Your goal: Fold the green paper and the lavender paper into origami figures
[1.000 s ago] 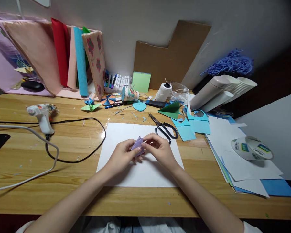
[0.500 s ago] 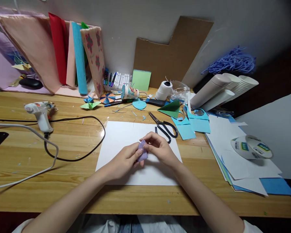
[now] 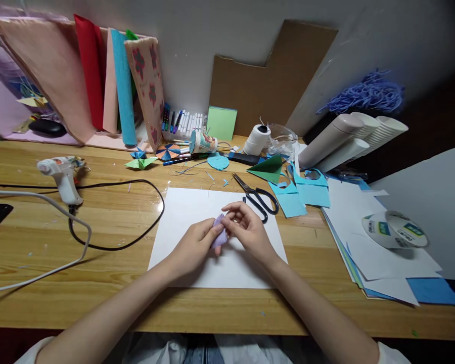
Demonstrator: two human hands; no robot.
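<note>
A small folded piece of purple paper (image 3: 220,238) is pinched in my left hand (image 3: 194,245), thumb on top and fingers beneath. From the other side my right hand (image 3: 249,233) meets it, with thumb and forefinger at its right edge and the other fingers curled. Both hands are above a white sheet of paper (image 3: 174,210) lying on the wooden table. Just beyond my right hand lie black-handled scissors (image 3: 256,197), their blades pointing away to the left.
A glue gun (image 3: 62,177) with its black cord lies at the left. Cut blue paper (image 3: 313,194), a green folded paper (image 3: 267,169) and a thread spool (image 3: 256,140) are behind the scissors. At the right, a tape roll (image 3: 394,230) rests on stacked paper (image 3: 364,253).
The purple paper has tilted and shifted slightly left with my left hand. My right hand's fingers have curled and slid to its right edge. The view has moved a little.
</note>
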